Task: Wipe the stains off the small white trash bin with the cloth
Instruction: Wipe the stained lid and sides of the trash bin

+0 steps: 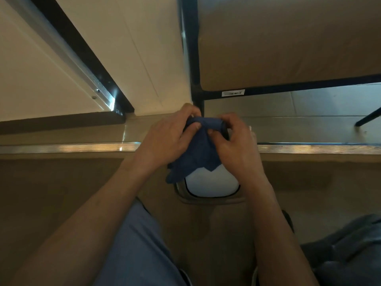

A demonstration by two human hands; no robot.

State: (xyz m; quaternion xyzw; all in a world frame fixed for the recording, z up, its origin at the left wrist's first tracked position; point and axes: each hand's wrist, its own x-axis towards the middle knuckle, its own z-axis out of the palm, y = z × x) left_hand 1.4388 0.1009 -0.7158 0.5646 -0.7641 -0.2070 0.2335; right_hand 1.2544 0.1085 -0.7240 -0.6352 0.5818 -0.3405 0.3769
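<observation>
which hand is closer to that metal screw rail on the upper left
Left. The left hand grips the blue cloth on the side toward the metal rail; the right hand, also gripping the cloth, sits farther from it.

Two hands, the left hand [169,139] and the right hand [237,145], one dark blue cloth [195,153], and one small white trash bin [212,185].

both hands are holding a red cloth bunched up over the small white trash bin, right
Not quite: the cloth is dark blue, not red. The head view shows it. The rest stands: the left hand and the right hand both hold it bunched up in their grip over the small white trash bin.
</observation>
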